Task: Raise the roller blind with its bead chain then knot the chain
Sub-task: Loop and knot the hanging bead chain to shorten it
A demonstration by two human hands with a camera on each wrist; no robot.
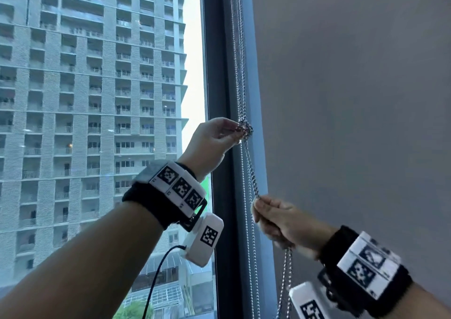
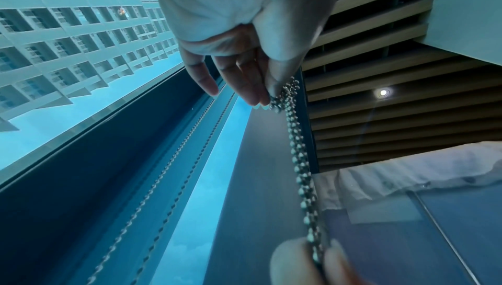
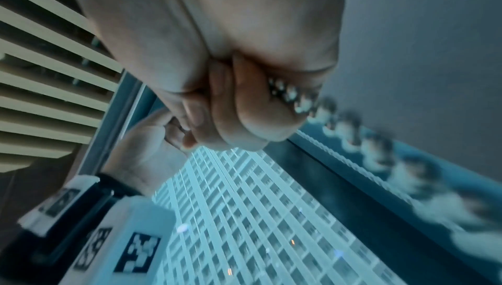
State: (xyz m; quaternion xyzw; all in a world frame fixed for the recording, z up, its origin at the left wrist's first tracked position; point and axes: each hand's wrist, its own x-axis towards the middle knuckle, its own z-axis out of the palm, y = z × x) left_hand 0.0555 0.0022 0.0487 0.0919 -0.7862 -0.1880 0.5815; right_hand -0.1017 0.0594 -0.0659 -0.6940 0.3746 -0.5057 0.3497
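A silver bead chain (image 1: 240, 79) hangs along the dark window frame (image 1: 218, 74), bunched into a knot (image 1: 245, 128) at mid height. My left hand (image 1: 214, 135) pinches that knot between thumb and fingers; the left wrist view shows the knot (image 2: 282, 96) at my fingertips. Below it, a doubled length of chain (image 1: 252, 174) runs taut down to my right hand (image 1: 275, 218), which grips it in a fist, and the loose end (image 1: 285, 279) hangs under the fist. In the right wrist view the beads (image 3: 293, 96) come out of my curled right fingers (image 3: 244, 105).
A grey blind (image 1: 353, 99) covers the pane on the right. A second chain strand (image 1: 246, 221) hangs straight beside the frame. The bare window on the left shows a tall apartment block (image 1: 92, 99). A slatted ceiling (image 2: 380, 53) is overhead.
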